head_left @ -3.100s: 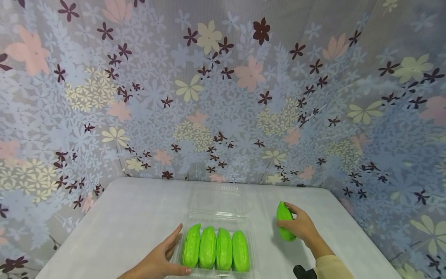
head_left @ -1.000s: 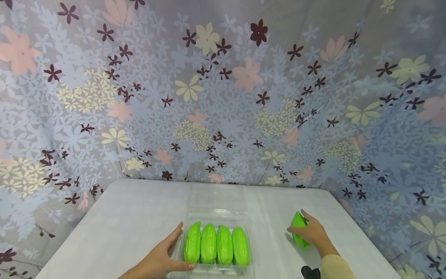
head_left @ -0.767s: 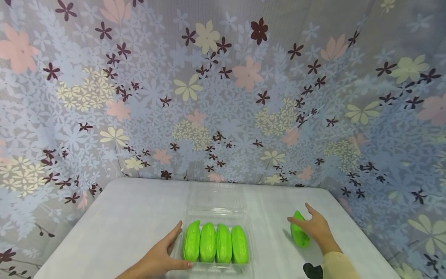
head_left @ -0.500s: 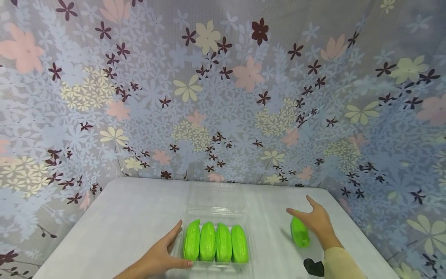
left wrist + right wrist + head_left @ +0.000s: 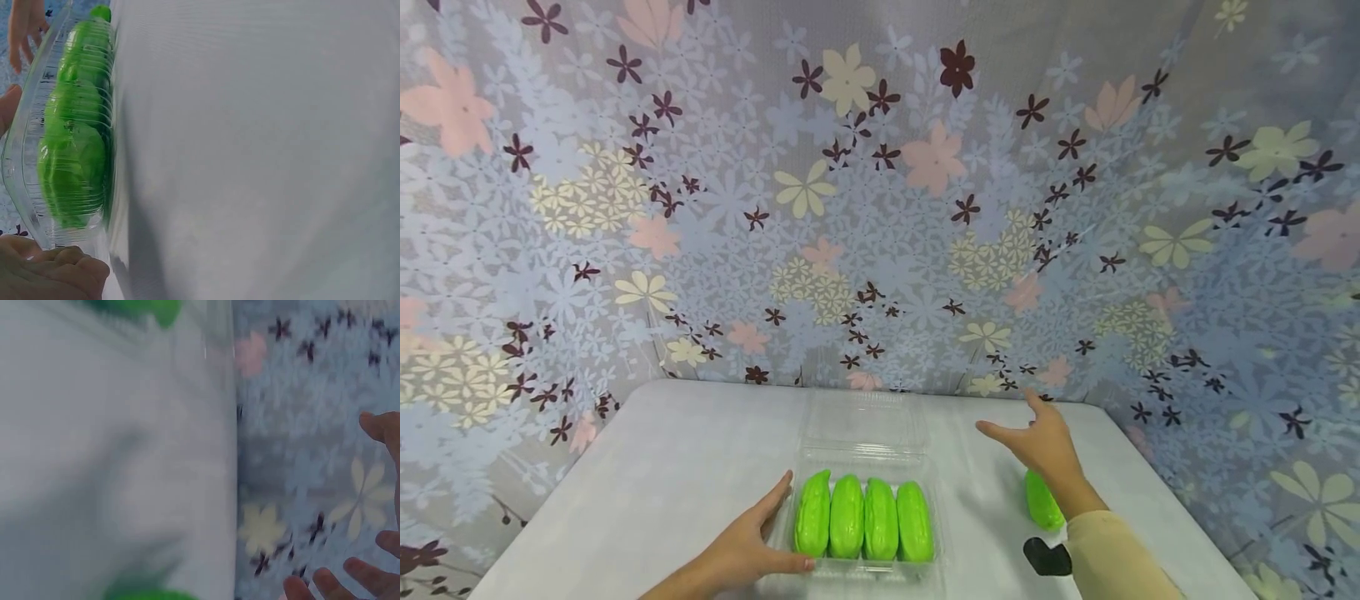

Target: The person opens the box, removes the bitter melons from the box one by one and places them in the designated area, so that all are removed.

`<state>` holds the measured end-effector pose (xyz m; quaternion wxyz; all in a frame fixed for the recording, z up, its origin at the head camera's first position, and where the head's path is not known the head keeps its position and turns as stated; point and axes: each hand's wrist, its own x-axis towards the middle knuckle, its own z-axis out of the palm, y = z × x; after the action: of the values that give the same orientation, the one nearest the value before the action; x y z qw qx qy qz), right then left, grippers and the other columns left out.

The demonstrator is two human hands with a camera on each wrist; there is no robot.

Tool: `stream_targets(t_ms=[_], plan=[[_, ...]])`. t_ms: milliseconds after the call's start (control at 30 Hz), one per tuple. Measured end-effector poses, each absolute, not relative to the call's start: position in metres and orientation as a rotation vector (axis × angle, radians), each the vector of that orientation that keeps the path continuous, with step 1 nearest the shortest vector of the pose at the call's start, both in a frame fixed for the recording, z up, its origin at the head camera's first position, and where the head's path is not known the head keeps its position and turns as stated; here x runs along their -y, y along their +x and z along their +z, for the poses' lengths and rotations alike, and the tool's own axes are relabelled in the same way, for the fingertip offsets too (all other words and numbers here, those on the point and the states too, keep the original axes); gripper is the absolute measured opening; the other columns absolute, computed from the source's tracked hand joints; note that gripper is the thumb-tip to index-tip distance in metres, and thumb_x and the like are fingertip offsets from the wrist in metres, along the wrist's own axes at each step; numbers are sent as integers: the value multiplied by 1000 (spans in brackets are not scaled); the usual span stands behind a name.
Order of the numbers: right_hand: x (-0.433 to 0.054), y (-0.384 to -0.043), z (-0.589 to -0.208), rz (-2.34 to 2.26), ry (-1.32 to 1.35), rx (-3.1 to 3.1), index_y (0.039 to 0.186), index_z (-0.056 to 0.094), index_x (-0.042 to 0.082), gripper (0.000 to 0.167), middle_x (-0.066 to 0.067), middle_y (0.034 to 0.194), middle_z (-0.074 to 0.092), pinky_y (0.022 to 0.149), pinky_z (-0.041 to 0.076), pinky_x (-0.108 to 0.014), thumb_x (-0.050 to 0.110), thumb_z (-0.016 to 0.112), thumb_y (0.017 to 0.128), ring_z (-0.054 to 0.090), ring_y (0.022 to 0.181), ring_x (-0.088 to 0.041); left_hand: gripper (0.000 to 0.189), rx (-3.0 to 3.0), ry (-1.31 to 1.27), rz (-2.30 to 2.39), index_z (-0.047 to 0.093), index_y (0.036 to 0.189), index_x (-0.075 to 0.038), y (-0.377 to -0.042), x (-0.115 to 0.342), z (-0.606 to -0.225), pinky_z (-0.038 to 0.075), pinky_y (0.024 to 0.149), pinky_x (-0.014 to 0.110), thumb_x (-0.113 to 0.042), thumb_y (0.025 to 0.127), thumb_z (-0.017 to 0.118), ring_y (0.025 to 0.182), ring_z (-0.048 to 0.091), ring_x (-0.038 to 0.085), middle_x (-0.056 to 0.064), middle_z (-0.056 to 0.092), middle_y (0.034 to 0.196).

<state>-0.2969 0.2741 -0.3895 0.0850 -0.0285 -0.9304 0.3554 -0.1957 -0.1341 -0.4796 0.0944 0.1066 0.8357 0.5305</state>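
A clear plastic clamshell box [image 5: 874,567] lies with its lid [image 5: 863,423] folded back, holding several bright green, ridged, gourd-like pieces [image 5: 847,518] side by side. My left hand [image 5: 741,546] grips the box's left side, thumb at the near edge; in the left wrist view, curled fingers [image 5: 62,272] meet its wall. One more green gourd-like piece [image 5: 1042,502] lies on the table to the right, partly hidden by my right forearm. Past it, my right hand [image 5: 1047,446] is in the air with thumb and fingers spread, holding nothing.
White cloth covers the table [image 5: 700,442], which ends at a flowered fabric backdrop [image 5: 880,250]. A black heart-shaped piece [image 5: 1047,557] shows beside my right sleeve [image 5: 1112,554].
My right hand has set the loose green gourd-like piece down on the right, let go of it, and moved up and leftward with fingers spread. The left hand stays at the box.
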Motion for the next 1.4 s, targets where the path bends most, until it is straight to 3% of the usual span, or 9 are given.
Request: stream_targets(t_ms=[200, 700, 1033, 1400], plan=[[-237, -292, -387, 1144, 57, 2783, 160, 25, 8, 114, -29, 154, 35, 94, 50, -61, 61, 81, 77, 46, 130, -52, 120, -2439, 306, 1616, 12, 163, -9, -194, 133, -482, 30, 113, 56, -34, 75, 91, 145, 21, 50, 32, 23, 159], [-178, -270, -394, 1403, 292, 2828, 151, 47, 14, 95, -23, 142, 51, 80, 59, -48, 40, 92, 72, 63, 113, -36, 120, -2408, 290, 1657, 12, 163, -11, -189, 131, -483, 29, 114, 56, -31, 76, 91, 145, 20, 50, 32, 20, 160], [-155, -255, -407, 1504, 470, 2895, 151, 47, 14, 93, -23, 141, 51, 84, 57, -53, 32, 92, 73, 55, 122, -45, 120, -2403, 285, 1671, 12, 163, -10, -184, 126, -483, 28, 114, 56, -30, 75, 92, 145, 21, 50, 32, 21, 159], [-138, -248, -416, 1547, 613, 2940, 150, 48, 13, 92, -24, 146, 47, 82, 57, -54, 24, 94, 72, 55, 122, -45, 119, -2380, 298, 1696, 11, 163, -12, -183, 127, -483, 28, 114, 57, -30, 77, 91, 145, 19, 51, 32, 19, 160]])
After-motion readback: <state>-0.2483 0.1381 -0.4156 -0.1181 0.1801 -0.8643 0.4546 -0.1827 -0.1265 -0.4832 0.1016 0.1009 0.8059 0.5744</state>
